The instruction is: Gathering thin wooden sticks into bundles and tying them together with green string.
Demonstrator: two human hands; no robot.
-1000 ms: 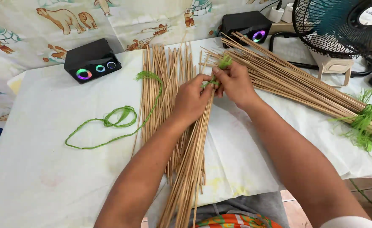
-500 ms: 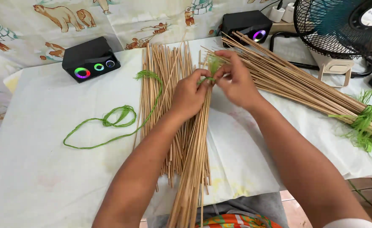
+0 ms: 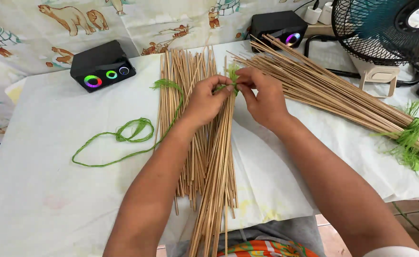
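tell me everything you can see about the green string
The green string looks like thin raffia-type fibre, bright green. It lies slack on the white cloth in loose loops, runs right over the flat sticks, and ends in a frayed tuft pinched between the left hand and right hand.

Loose sticks (image 3: 190,138) on table (image 3: 38,190), speaker (image 3: 101,66) left, tied bundle (image 3: 333,95) right

Looks like a home craft corner, not a shop or lab. Table (image 3: 38,200) covered w/ a white cloth, wall behind hung w/ a kids' animal-print fabric (image 3: 76,21). Small black speakers w/ coloured light rings (image 3: 102,66), a household standing fan (image 3: 385,33) & cables at the right. Tiled floor below.
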